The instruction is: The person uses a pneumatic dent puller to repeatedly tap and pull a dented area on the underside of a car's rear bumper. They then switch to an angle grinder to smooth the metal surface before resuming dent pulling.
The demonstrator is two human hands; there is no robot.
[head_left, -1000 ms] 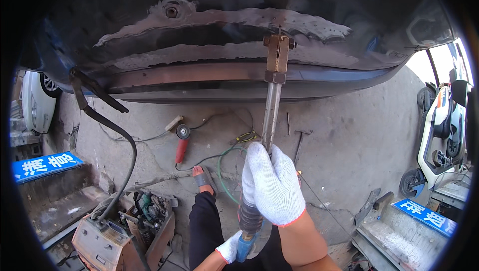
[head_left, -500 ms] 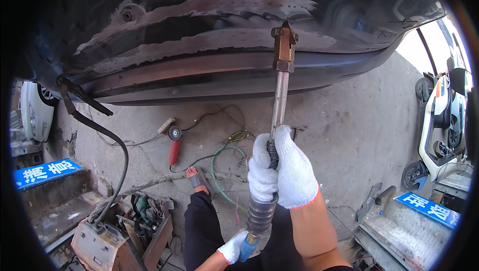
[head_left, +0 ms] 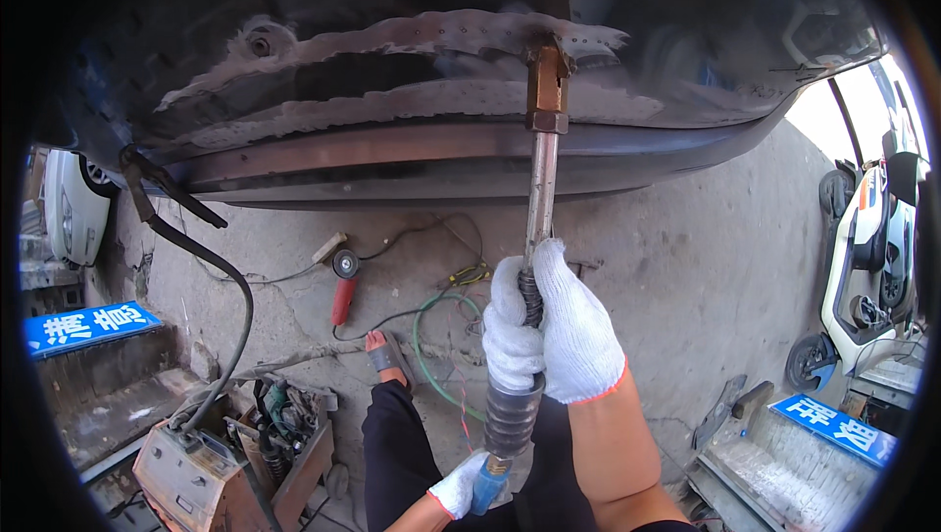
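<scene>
A long metal puller tool (head_left: 539, 194) runs upright through the middle of the view. Its brass-coloured head (head_left: 547, 91) is at or against the sanded patch on a dark car panel (head_left: 392, 72), near a row of small dots. My right hand (head_left: 549, 326), in a white knit glove, is closed round the shaft and spring above the tool's ribbed cylinder. My left hand (head_left: 459, 488), also gloved, grips the blue rear part (head_left: 488, 488) of the tool at the bottom. A black clamp (head_left: 157, 179) with a thick cable hangs at the panel's left edge.
An angle grinder (head_left: 341, 302), green hose and cables lie on concrete (head_left: 686, 238). A welder cart (head_left: 176, 473) stands at lower left. Blue-signed ledges (head_left: 127, 356) flank both sides. A white car (head_left: 69, 209) is at left, a scooter (head_left: 853, 277) at right.
My right hand has shifted slightly down and right from a second ago, changing its hold on the shaft. The tool's head dropped lower on the panel, then moved back up onto the upper sanded strip.
</scene>
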